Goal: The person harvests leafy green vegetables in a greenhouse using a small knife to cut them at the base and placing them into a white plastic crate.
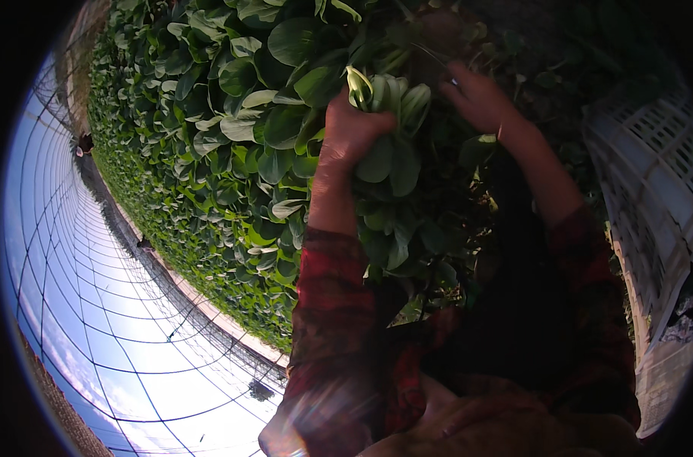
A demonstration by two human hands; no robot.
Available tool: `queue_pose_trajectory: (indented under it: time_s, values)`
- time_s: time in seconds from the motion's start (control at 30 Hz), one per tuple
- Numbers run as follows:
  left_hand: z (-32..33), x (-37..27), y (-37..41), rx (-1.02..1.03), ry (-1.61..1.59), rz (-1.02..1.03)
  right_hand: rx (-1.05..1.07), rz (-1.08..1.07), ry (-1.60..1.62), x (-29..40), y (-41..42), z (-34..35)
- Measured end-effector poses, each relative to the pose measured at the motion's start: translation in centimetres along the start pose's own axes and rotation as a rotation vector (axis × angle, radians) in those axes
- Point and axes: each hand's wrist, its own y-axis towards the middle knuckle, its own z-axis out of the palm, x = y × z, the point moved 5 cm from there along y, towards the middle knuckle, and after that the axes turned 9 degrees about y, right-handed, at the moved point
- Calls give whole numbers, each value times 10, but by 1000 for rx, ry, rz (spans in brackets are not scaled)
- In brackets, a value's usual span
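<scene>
My left hand [355, 125] is closed around a bunch of leafy greens [401, 97], with pale green stalks at the top and broad dark leaves hanging below. My right hand [475, 97] is just right of the bunch, in shade, low among leaves and stems. A small shiny thing shows at its fingers, and a thin pale line runs up and left from them; whether the hand grips something is unclear. Dense leafy green plants [255, 125] grow to the left of both hands.
A white slatted plastic crate [646, 154] stands at the right. Beyond the plants, a pale path edge [198, 291] curves along the left, under a greenhouse-like frame of thin bars [95, 308]. My dark-clothed leg lies between my arms.
</scene>
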Motion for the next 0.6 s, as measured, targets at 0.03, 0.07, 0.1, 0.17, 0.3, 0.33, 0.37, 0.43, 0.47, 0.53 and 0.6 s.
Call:
queue_pose_trajectory:
  time_s: [0.03, 0.07, 0.1, 0.17, 0.3, 0.33, 0.37, 0.43, 0.47, 0.53, 0.6]
  values:
    - [0, 1, 1, 17, -48, -10, 43, 71, -50, -4, 6, 2]
    - [-2, 2, 3, 19, -66, -36, 38, 88, -96, -6, 11, 1]
    - [-7, 6, 4, 17, -83, -67, 37, 105, -139, -8, 17, 3]
    - [-14, 13, 9, 34, -179, -99, 32, 128, -180, -11, 21, 5]
    - [-21, 19, 12, 71, -345, -95, 32, 105, -153, -16, 28, 6]
    - [-20, 18, 13, 83, -346, -89, 30, 90, -147, -19, 30, 3]
    - [-18, 16, 13, 95, -348, -82, 41, 69, -110, -22, 31, 0]
    - [-19, 23, 13, 81, -349, -56, 76, 26, -32, -10, 35, -2]
    - [-22, 29, 10, 64, -349, -49, 204, 320, 58, -9, 34, 0]
    - [-21, 28, 9, 66, -395, -42, 271, 446, 56, -10, 38, -2]
    - [-18, 26, 10, 81, -401, -41, 350, 306, -146, -18, 51, -2]
